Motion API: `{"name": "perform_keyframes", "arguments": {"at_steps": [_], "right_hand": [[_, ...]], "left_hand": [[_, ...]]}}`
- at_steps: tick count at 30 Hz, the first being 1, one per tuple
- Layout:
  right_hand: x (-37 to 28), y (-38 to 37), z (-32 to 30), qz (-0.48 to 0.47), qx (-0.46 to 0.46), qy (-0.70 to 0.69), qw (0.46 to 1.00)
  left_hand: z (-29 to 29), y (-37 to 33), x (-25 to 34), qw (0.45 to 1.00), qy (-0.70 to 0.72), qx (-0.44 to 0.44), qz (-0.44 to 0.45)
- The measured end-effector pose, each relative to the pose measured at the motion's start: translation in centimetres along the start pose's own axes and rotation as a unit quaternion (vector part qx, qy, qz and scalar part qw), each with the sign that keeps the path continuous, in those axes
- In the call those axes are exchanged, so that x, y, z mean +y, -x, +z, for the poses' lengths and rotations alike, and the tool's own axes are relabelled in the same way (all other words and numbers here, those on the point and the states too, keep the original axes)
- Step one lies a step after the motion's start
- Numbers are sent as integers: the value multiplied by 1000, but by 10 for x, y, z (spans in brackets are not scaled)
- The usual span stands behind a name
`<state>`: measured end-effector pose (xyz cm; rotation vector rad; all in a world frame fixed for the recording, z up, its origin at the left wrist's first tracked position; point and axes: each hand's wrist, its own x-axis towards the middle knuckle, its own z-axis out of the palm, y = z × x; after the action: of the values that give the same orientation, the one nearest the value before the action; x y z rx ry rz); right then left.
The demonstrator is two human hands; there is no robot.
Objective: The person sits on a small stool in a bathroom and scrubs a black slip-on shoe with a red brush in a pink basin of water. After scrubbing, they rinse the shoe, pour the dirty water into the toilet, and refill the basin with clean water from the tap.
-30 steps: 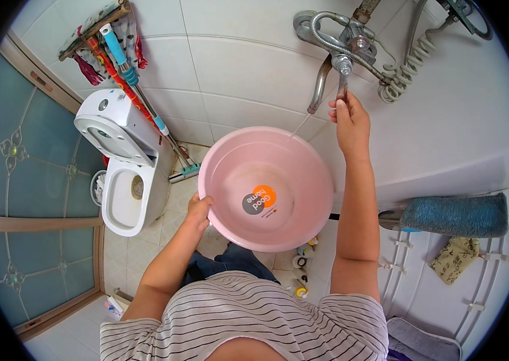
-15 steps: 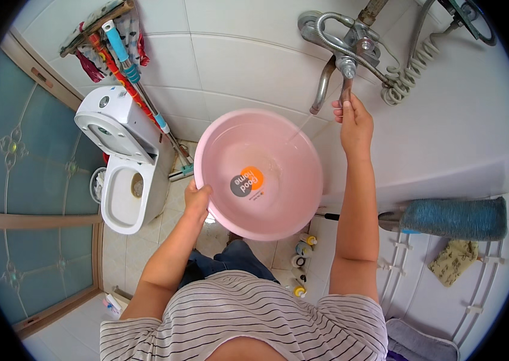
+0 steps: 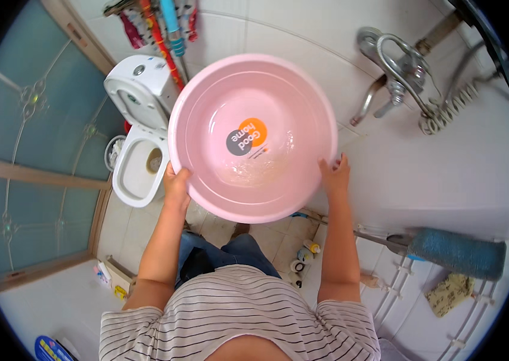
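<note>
A round pink plastic basin (image 3: 206, 180) is in front of me, above the floor. A little clear water (image 3: 254, 171) lies on its bottom, beside an orange and grey printed mark. My left hand (image 3: 176, 183) grips the left rim, thumb on top and the other fingers hidden under the edge. At the right rim is my right hand (image 3: 334, 174), with its thumb inside the edge and its fingers outside. The metal faucet (image 3: 396, 90) on the wall, up and right of the basin, shows no visible stream from its spout.
A white toilet (image 3: 140, 162) with raised lid stands to the left, by frosted glass doors (image 3: 43, 120). Mop handles (image 3: 173, 30) lean at the wall behind it. On the right are a blue fluffy duster (image 3: 459, 253) and a white rack (image 3: 396, 289). Several bottles (image 3: 305, 256) stand on the floor.
My right hand has left the faucet lever and taken the basin's right rim. The thin water stream has stopped. The basin has come up closer and away from the spout.
</note>
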<state>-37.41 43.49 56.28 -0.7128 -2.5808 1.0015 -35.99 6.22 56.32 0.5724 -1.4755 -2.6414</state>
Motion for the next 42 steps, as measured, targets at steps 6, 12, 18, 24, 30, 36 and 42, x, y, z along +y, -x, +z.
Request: {"name": "perform_keyframes", "arguments": {"at_steps": [6, 12, 18, 24, 30, 36, 42], "right_hand": [[-36, 69, -2, 278, -285, -347, 849], [-36, 136, 34, 373, -402, -341, 764], [-118, 196, 138, 299, -439, -371, 762], [-201, 179, 158, 185, -430, -327, 821], [-194, 208, 139, 284, -426, -328, 794], [-234, 253, 207, 203, -495, -298, 790], [-295, 242, 234, 92, -455, -292, 836]], "left_hand": [[-52, 4, -6, 996, 34, 44, -68], [-125, 42, 34, 984, -39, 133, -112], [-214, 75, 123, 970, -89, 220, -48], [-273, 25, 117, 968, -70, 237, -50], [-277, 45, 139, 967, -128, 213, -58], [-339, 79, 189, 942, -109, 314, -38], [-386, 7, 155, 922, -99, 341, -153]]}}
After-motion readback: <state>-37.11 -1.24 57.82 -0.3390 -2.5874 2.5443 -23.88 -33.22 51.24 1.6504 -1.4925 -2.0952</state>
